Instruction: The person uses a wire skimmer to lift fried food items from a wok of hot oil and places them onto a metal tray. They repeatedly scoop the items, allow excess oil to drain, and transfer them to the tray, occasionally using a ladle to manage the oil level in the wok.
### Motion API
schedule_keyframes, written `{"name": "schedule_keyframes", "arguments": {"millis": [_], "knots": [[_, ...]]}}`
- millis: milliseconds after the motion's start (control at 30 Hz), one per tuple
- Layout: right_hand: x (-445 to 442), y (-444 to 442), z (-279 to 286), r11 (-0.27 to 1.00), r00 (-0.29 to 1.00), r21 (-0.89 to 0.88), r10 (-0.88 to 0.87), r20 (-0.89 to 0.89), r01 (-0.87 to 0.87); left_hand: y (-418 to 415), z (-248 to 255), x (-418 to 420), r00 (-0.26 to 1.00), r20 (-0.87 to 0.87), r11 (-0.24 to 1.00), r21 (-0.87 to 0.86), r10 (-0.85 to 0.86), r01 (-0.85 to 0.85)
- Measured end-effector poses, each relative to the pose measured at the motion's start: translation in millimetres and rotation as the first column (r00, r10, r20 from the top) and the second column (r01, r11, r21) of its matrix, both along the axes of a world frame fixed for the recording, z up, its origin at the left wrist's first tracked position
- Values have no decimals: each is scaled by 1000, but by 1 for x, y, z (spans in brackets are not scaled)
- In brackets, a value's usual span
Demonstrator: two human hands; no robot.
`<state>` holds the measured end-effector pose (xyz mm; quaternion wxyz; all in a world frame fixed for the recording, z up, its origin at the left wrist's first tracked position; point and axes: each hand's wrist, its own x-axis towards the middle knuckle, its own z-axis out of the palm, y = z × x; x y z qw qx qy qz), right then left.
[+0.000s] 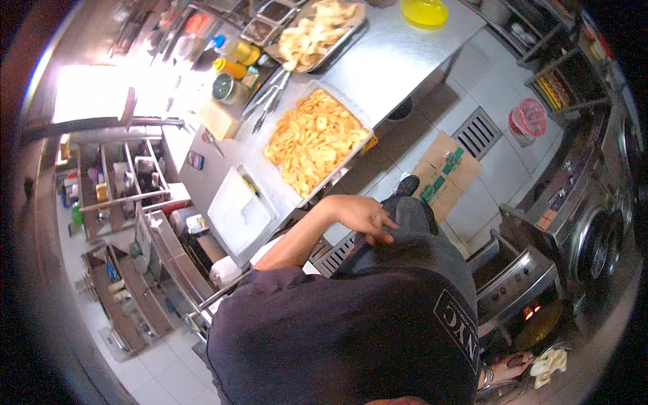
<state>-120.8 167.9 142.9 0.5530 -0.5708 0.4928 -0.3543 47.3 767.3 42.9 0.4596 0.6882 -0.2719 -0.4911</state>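
My left hand [362, 217] hangs in front of my body, fingers loosely bent and apart, with nothing in it. It is nearest to a clear rectangular tub [368, 135] full of yellow fried chips [316, 144] at the edge of a steel worktable [400, 66]. Far to the right, my right hand [506, 368], with bangles at the wrist, is beside pale fried pieces [549, 367]. A dark patch shows at its fingers; whether it grips a handle is unclear. Just above lies a pan of dark oil [536, 324] with orange glints.
On the worktable are a tray of large pale crisps [319, 35], metal tongs [271, 101], squeeze bottles [230, 66], a yellowish block [218, 119], a lidded container [240, 212] and a yellow bowl [424, 12]. Flattened cardboard [448, 172] and a floor grate [477, 134] lie below. A cooking unit [516, 278] stands right.
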Motion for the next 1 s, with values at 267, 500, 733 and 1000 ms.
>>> {"name": "schedule_keyframes", "arguments": {"millis": [267,500,733,1000], "knots": [[-33,-78,-45,764,916,-530,199,-348,-368,191,-92,-25,562,761,16,589,324,-808],[-20,-56,-32,929,977,-321,135,-164,-182,219,-108,29,550,748,111,552,372,-826],[-41,-44,-50,925,975,-337,118,-188,-177,229,-142,27,633,676,203,607,378,-768],[12,24,6,996,991,-1,-92,-94,93,248,-161,17,571,752,323,478,330,-817]]}}
